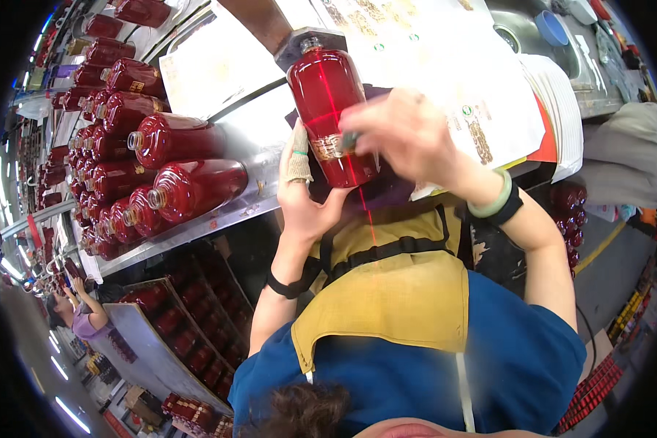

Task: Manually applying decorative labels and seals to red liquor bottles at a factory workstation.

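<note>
A glossy red glass bottle lies with its neck pointing away from me, against a dark block. Gold decoration marks its side near the base, and thin red light lines cross over it. My left hand is closed round the bottle's base end, thumb by the bottom and fingers along its left side; a pale fabric sleeve covers one finger. My right hand, blurred by motion, has its fingers pinched together at the gold decoration. A small dark thing shows at its fingertips, too smeared to name.
Several more red bottles lie stacked on the metal bench at left. White sheets with gold designs cover the right side. Beyond them are a sink and a blue bowl. Another person works at far left.
</note>
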Action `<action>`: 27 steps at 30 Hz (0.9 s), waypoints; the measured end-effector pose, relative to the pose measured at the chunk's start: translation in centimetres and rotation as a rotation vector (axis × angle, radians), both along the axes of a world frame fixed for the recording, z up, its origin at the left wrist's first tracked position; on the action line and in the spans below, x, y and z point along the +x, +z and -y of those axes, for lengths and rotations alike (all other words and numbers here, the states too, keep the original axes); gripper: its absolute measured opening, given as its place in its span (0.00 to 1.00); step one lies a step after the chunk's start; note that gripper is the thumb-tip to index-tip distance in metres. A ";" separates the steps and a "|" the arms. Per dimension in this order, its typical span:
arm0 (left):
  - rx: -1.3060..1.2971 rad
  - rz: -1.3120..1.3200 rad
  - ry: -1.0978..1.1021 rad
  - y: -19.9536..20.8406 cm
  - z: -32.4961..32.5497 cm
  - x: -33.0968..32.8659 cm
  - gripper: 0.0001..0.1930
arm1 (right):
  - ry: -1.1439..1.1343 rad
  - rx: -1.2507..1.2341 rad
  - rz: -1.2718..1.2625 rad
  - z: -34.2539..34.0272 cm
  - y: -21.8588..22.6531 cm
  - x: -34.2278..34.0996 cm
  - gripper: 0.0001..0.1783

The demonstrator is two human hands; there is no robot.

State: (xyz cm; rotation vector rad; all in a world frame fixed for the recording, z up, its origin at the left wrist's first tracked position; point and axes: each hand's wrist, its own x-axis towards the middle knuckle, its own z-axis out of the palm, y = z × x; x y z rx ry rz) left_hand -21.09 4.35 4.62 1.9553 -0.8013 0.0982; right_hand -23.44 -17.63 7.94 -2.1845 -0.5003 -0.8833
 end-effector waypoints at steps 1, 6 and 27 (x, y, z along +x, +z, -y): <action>0.003 0.001 0.005 0.0 0.0 -0.1 0.46 | -0.104 -0.039 -0.005 1.3 0.5 0.6 0.12; -0.061 -0.048 0.027 -0.9 0.2 0.0 0.47 | 0.203 -0.216 0.186 -0.5 -0.1 -2.2 0.09; -0.060 -0.032 0.146 2.1 1.3 -0.5 0.50 | -0.110 -0.180 0.030 -0.5 2.6 -3.0 0.16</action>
